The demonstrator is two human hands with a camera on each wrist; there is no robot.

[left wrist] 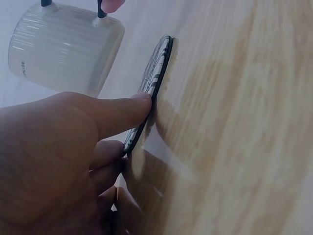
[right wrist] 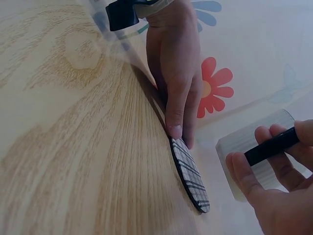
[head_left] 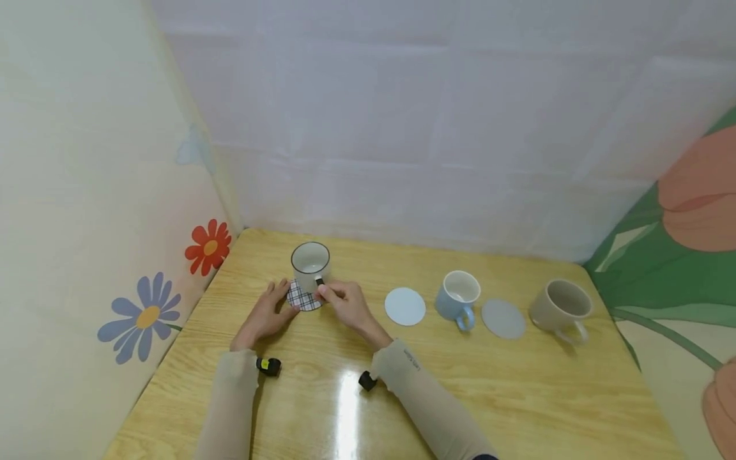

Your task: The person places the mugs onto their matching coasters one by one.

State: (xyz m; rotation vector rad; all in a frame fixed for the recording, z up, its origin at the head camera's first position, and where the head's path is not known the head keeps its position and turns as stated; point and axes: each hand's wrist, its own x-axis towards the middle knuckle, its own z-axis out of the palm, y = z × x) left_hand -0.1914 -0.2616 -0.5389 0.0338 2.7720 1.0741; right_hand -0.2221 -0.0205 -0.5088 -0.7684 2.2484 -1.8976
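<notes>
My right hand (head_left: 349, 305) pinches the black handle (right wrist: 271, 147) of a ribbed white mug (head_left: 311, 265) with a dark rim. The mug hangs a little above a round plaid coaster (head_left: 303, 298), with a gap between them in both wrist views. At the coaster's left side is my left hand (head_left: 268, 313), its thumb (left wrist: 124, 113) and fingertips touching the edge, fingers fairly straight. The coaster has a dark underside and lies on the table; the mug hides part of its far side in the head view.
Rightward along the wooden table (head_left: 322, 409) come a pale blue round coaster (head_left: 405, 306), a light blue mug (head_left: 454, 297), a grey round coaster (head_left: 503, 319) and a beige mug (head_left: 560, 305). A white cloth wall (head_left: 402, 128) closes off the back; printed walls flank the sides.
</notes>
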